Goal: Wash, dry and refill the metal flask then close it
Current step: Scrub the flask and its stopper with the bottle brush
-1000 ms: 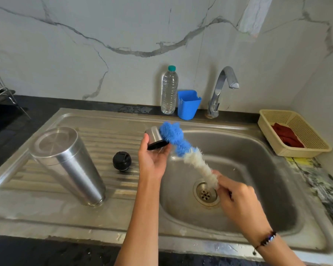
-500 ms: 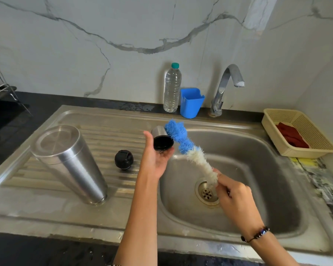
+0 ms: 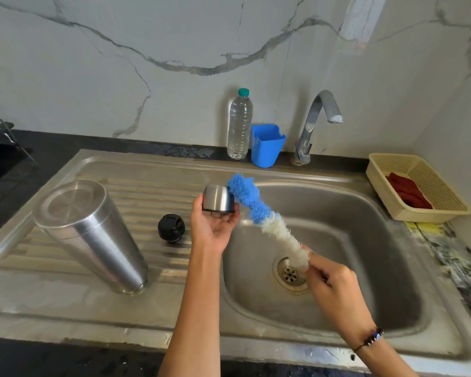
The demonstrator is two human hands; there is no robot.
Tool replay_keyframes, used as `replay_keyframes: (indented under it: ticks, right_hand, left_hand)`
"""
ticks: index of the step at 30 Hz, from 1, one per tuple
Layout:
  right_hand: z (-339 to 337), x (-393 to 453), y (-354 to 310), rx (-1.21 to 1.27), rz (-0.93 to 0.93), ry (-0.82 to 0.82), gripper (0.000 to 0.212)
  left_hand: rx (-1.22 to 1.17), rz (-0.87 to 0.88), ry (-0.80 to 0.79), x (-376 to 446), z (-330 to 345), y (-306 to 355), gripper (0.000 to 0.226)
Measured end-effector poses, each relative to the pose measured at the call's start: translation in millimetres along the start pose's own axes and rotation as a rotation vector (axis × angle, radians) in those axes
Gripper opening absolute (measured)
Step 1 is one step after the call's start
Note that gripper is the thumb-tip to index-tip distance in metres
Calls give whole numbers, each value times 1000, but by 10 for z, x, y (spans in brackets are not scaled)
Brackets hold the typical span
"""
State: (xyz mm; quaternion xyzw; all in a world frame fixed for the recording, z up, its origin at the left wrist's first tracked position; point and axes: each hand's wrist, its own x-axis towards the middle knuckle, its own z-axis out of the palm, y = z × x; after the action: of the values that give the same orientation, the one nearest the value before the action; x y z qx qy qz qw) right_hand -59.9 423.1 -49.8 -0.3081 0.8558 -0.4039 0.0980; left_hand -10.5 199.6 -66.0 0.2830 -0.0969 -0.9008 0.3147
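Since a moment ago the steel cap (image 3: pixel 218 198) has turned, its black opening now facing down into the left hand (image 3: pixel 212 223), whose fingers curl around it. Inverted on the sink's (image 3: pixel 256 317) drainboard stands the metal flask (image 3: pixel 90 235), well left. Right hand (image 3: pixel 335 289) grips the bottle brush (image 3: pixel 259 210), blue tip touching the cap. Black stopper (image 3: pixel 171 228) lies between flask and hand.

light: bright, even daylight | patch: pale sunlit streak on the marble wall (image 3: pixel 362 20) upper right | glare: soft sheen on the steel flask (image 3: pixel 93 232) and sink (image 3: pixel 365 268) | shadows: faint, soft | focus: sharp centre, slight softness at edges | distortion: wide-angle bowing of the sink rim
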Motion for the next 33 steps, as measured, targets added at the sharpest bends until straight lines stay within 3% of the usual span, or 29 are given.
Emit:
replay_keyframes:
  ticks: [5,10,19,23,28,33]
  right_hand:
    - [-211,3,-184,-232,-139,116,44]
    - [-180,-41,-432,-528,-182,-20,54]
    - [-116,-140,-419,-496,-138,-75,48]
    - [-89,6,-423,-530,-81,-64,51]
    - [-102,-79,-368,-397,-114,-17,47]
    - [-92,-22,-391,-333,-151,27,47]
  left_hand:
    - [80,-24,-8,2,-3,-50,33]
    - [170,34,47,34,36,-122,25]
    - [136,106,180,37,-10,-9,13]
    - [266,67,115,-13,91,-140,15]
    - [115,72,120,-22,73,-75,14]
    - [162,45,15,-59,152,-165,20]
